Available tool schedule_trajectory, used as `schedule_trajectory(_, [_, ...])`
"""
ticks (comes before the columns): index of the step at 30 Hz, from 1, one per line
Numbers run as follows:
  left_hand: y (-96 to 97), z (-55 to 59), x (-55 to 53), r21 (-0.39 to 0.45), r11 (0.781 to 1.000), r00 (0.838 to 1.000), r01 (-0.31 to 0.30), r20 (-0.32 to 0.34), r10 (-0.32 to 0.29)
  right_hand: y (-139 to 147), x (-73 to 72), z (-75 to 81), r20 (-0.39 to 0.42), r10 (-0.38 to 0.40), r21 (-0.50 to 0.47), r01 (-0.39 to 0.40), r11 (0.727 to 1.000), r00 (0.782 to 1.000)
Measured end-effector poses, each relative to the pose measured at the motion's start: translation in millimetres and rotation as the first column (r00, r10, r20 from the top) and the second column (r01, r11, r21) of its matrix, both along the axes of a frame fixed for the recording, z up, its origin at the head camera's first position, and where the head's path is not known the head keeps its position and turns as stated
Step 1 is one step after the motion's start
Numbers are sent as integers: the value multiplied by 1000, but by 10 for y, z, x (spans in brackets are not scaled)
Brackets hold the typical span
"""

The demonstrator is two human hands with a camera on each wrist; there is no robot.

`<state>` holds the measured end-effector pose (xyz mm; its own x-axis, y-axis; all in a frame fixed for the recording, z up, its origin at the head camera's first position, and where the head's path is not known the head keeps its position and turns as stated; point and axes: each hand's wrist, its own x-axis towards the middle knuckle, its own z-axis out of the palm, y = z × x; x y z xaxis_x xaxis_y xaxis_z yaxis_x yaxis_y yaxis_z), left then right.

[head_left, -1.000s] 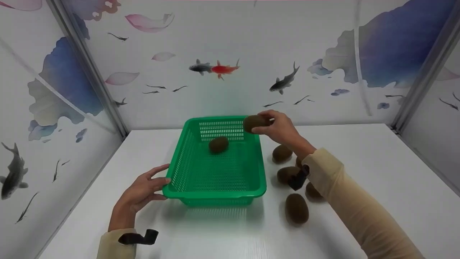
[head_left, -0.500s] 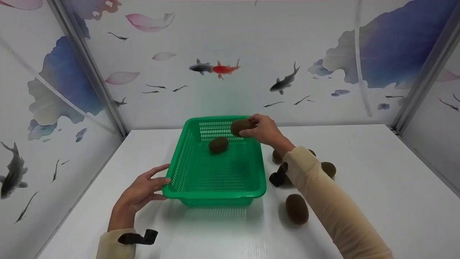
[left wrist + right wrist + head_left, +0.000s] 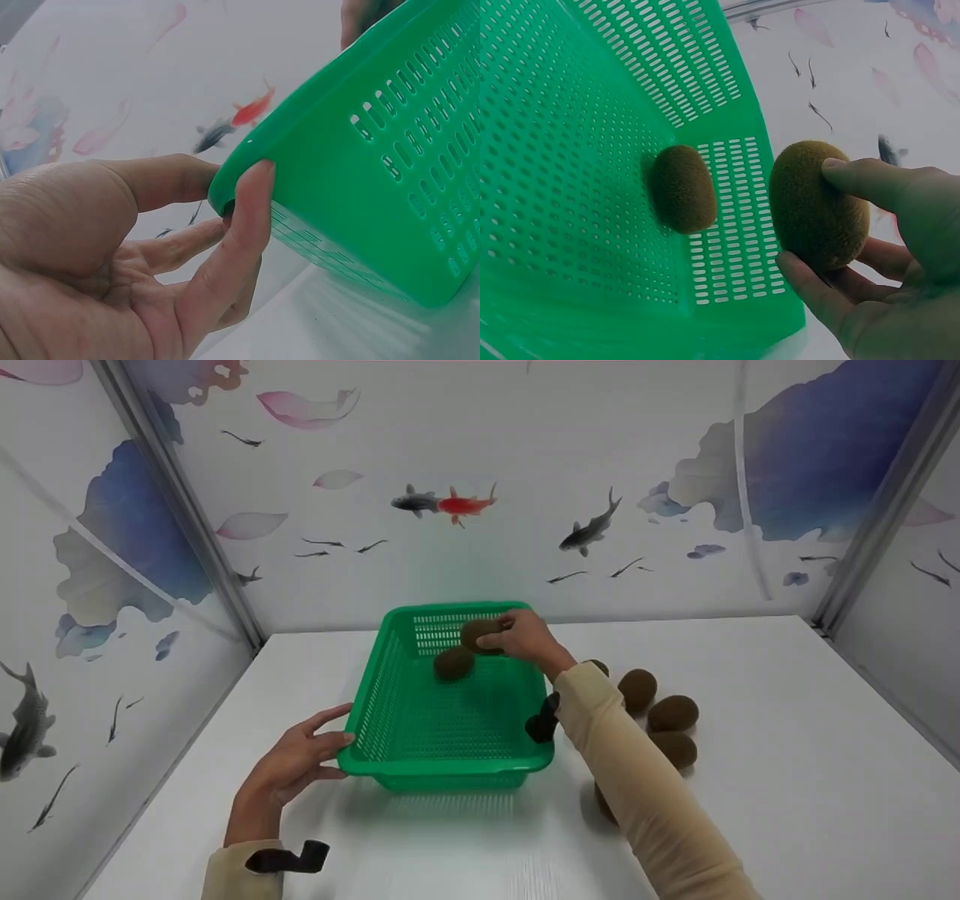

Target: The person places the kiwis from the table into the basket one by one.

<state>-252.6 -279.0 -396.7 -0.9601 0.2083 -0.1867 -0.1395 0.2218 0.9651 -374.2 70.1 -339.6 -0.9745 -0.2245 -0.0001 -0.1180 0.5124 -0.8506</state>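
My right hand (image 3: 531, 639) holds a brown fuzzy kiwi (image 3: 478, 636) over the far right part of a green plastic basket (image 3: 450, 768). The right wrist view shows the thumb and fingers pinching this kiwi (image 3: 810, 210) from its sides. Another kiwi (image 3: 454, 663) lies inside the basket near the far wall, just below the held one in the head view. At the basket's near left corner my left hand (image 3: 300, 750) grips the rim. Close up in the left wrist view, its thumb and fingers are on either side of the rim (image 3: 247, 154).
Several kiwis (image 3: 673, 713) lie on the white table (image 3: 787, 780) right of the basket, some partly hidden by the right sleeve (image 3: 637, 780). A printed wall (image 3: 480, 435) stands behind the table, with side panels left and right.
My right hand has moved left and slightly down with the kiwi, from beside the basket's right rim to above its inside. The left hand stays on the rim.
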Motion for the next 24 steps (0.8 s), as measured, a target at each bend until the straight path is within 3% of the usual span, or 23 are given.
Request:
schedule_trajectory(6, [-12,-10,3,-2,1000,1000,-3,6,3,-60,-42,-111,58,3,-14,-2,1000,998])
schedule_trajectory(24, [13,-7,5,-7,1000,1000,-18,3,18,-199,-39,-195,94,9,148,-23,989,996])
